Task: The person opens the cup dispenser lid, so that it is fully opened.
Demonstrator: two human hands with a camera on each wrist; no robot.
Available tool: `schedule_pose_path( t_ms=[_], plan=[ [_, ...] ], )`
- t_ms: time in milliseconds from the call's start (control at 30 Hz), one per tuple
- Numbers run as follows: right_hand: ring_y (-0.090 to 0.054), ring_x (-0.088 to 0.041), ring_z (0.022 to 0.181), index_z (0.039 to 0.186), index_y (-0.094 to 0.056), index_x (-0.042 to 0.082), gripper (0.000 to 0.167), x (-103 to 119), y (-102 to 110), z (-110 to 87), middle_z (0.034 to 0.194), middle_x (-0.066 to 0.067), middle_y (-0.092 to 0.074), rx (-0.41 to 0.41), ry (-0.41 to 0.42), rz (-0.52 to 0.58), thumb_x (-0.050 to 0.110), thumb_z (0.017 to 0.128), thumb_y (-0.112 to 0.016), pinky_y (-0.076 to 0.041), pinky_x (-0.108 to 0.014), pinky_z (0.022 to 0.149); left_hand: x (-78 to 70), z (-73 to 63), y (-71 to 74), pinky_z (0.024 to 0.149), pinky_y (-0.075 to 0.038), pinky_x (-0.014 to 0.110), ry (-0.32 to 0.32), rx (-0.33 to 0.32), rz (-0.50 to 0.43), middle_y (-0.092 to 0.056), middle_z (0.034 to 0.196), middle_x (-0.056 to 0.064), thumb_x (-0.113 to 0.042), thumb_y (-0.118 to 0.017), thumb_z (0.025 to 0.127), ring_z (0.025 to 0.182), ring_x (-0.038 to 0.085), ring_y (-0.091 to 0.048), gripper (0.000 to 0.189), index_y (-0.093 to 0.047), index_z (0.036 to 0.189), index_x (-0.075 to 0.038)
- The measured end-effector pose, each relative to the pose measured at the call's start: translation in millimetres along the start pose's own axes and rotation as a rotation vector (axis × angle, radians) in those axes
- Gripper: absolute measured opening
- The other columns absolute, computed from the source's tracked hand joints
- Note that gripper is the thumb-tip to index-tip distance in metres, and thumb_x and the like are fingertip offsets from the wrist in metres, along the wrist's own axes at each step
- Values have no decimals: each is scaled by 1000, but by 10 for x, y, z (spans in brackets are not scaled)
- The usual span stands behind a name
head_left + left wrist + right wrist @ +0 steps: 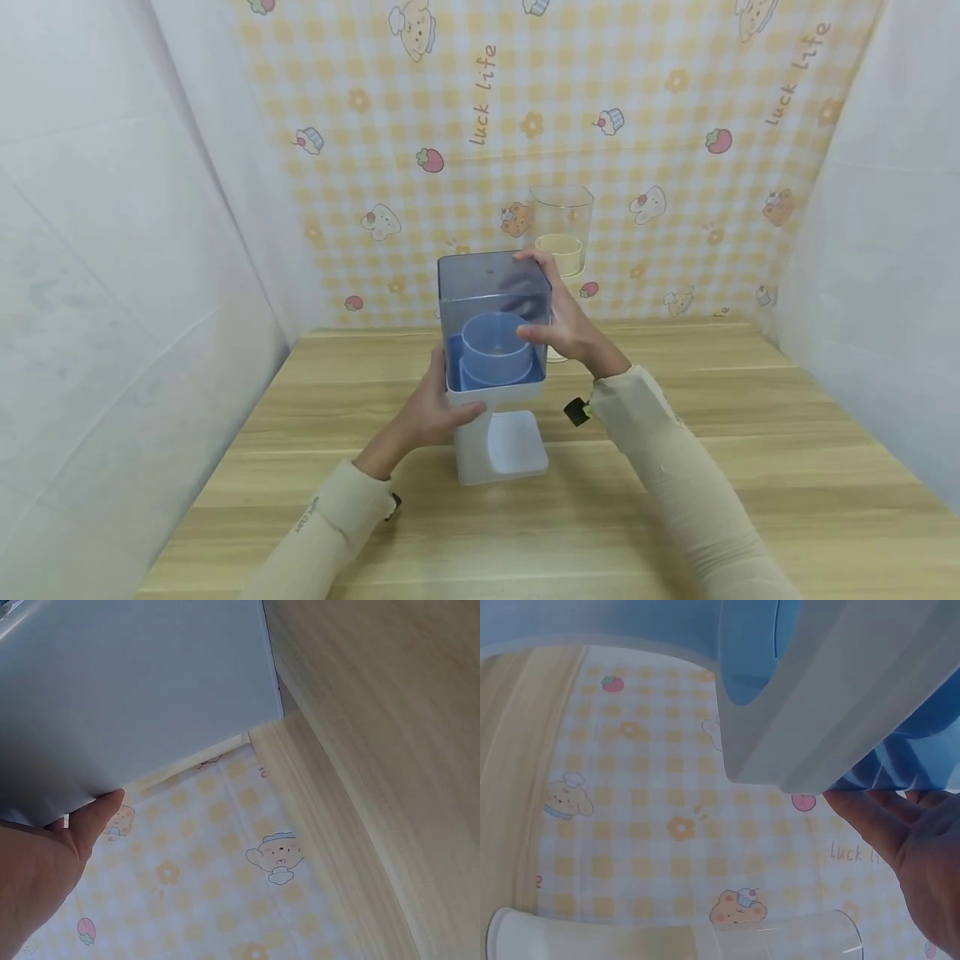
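Note:
Both hands hold an upright automatic pet feeder with a white stand (472, 454) and a see-through smoky blue tank (491, 279). Inside the tank shows a round blue collar (497, 354), and a rounded white tray juts out at the foot. My left hand (429, 412) grips the feeder's left side low down, thumb across the front below the tank. In the left wrist view its fingers lie along the plain grey-white side panel (150, 697). My right hand (566, 325) holds the tank's right side, thumb in front and fingers near the top edge.
Behind the right hand stands a second feeder with a clear tank (562, 204) and a cream collar (561, 254), partly hidden. The wooden table (360, 533) runs back to a yellow checked cloth (637, 75). White sheets (112, 250) hang at both sides.

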State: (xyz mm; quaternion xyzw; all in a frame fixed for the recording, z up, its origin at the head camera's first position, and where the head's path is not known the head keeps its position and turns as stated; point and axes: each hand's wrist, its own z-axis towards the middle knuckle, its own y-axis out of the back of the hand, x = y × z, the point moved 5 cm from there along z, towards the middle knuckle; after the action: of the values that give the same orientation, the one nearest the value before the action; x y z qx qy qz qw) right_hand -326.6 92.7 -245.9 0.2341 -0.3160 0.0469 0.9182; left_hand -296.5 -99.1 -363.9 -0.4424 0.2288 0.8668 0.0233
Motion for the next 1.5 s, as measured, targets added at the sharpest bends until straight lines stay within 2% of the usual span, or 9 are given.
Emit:
schedule_pose_path(
  t_ms=[267,467,567,767,933,1133,1367,1500],
  plan=[
    [-39,-28,121,141,-26,5,115,-20,7,5,136,-14,-35,19,-36,52,84,67,-64,-35,-56,98,-7,0,-12,106,-40,53,-5,-8,-11,-36,148,17,-42,-77,83,129,33,-47,102,-11,154,-13],
    [-38,-32,121,141,-25,6,116,-17,18,4,136,-16,-34,22,-66,37,87,67,-60,-35,-61,96,-15,-7,-29,107,-39,54,5,-9,-8,-34,150,14,-45,-77,82,131,32,-45,104,-10,155,-16],
    [-38,-31,122,142,-25,6,114,-5,17,1,137,-15,-34,21,-57,46,86,68,-61,-35,-59,97,-13,-10,-29,107,-38,54,2,-5,-5,-34,150,14,-46,-77,82,131,32,-44,104,-9,155,-17],
    [-39,-23,122,142,-27,1,107,22,-4,-12,140,-15,-36,-23,60,15,79,76,-60,-33,-50,101,-26,-33,14,106,-39,54,-2,-21,46,-39,147,16,-47,-75,83,129,33,-47,101,-11,155,-16],
    [-40,-23,123,143,-28,-1,106,6,-13,-46,142,-16,-37,-54,149,-42,76,78,-61,-32,-47,103,-11,-43,5,103,-42,53,-11,-26,14,-42,144,16,-45,-74,85,125,32,-51,97,-13,154,-16],
    [-41,-24,124,141,-31,-4,104,7,-10,-86,141,-19,-39,-95,217,-72,74,80,-62,-32,-42,105,10,-54,-24,103,-43,53,-7,-30,24,-42,144,16,-50,-72,85,124,31,-52,98,-12,154,-16],
    [-40,-24,125,138,-32,-9,104,32,12,-89,139,-25,-40,-117,290,-88,71,80,-63,-32,-40,105,-13,-46,-28,101,-44,53,-29,-36,37,-44,142,16,-58,-69,85,122,31,-53,99,-13,154,-15],
    [-40,-24,126,136,-32,-12,104,62,31,-98,139,-22,-41,-128,343,-99,68,80,-65,-32,-38,107,-21,-30,-27,100,-46,51,-59,-30,40,-46,140,14,-61,-66,85,121,29,-54,98,-13,155,-17]
  ],
)
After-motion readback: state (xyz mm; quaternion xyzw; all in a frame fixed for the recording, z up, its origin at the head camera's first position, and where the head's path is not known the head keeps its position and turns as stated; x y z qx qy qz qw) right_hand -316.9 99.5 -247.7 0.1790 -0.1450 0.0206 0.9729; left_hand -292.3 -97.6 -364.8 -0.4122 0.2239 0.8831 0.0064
